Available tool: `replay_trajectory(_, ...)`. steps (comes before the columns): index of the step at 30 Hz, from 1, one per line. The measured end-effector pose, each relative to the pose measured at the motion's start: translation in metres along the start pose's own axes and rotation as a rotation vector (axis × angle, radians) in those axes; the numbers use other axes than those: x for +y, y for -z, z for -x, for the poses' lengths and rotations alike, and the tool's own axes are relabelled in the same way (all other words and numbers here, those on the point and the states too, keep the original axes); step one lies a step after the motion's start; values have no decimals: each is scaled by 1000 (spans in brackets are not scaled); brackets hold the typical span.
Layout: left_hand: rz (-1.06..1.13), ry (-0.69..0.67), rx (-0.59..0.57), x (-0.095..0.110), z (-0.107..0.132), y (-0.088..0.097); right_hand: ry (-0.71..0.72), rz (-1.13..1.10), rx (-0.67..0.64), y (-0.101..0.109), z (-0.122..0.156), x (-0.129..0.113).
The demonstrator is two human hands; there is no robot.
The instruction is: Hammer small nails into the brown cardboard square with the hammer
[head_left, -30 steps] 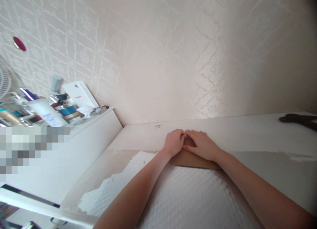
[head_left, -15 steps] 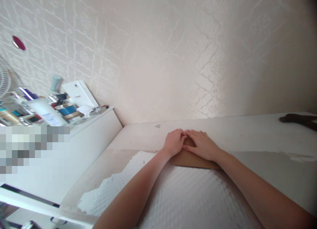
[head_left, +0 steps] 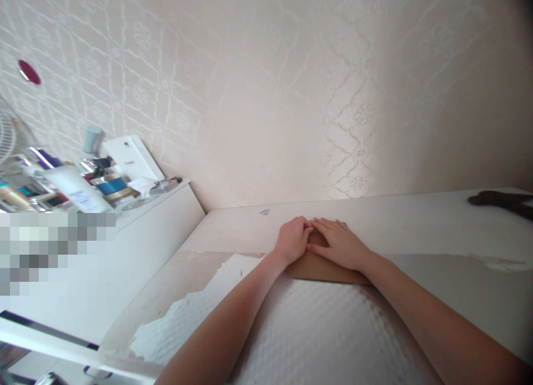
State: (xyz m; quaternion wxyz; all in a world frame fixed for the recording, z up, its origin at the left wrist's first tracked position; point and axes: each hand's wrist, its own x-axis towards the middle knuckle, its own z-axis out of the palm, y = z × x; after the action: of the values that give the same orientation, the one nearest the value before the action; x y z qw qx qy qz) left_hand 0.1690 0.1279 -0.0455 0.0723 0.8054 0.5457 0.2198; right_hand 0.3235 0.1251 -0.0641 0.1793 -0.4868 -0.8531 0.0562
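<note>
A brown piece of cardboard (head_left: 322, 269) lies on the white dimpled sheet (head_left: 333, 327), its front edge dark. On the cardboard's left side rests my left hand (head_left: 292, 238), closed, its fingers curled in and the tips pressed together. A tiny shiny spot shows by those fingertips, too small to name. My right hand (head_left: 343, 243) lies flat over the right part of the cardboard, with the thumb spread away from the fingers. The fingertips of both hands meet near the far end of the cardboard, much of which they hide.
The white table (head_left: 400, 221) runs along the patterned wall. A dark brown object (head_left: 491, 199) lies at its right end. To the left stands a white cabinet (head_left: 166, 221) with a white box (head_left: 133, 157), a blue-banded jar (head_left: 111, 184) and several bottles and tubes.
Both hands stay in nearly the same place on the cardboard. The camera view has shifted very slightly.
</note>
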Motion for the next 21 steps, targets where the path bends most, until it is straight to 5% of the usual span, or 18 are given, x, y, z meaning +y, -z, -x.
replay_trajectory(11,206,102,153,-10,-7,6,12,-4,23,-2,-1,2)
replay_trajectory(21,-23,466,294,-72,-11,30,-15,-17,-23,3,0,-1)
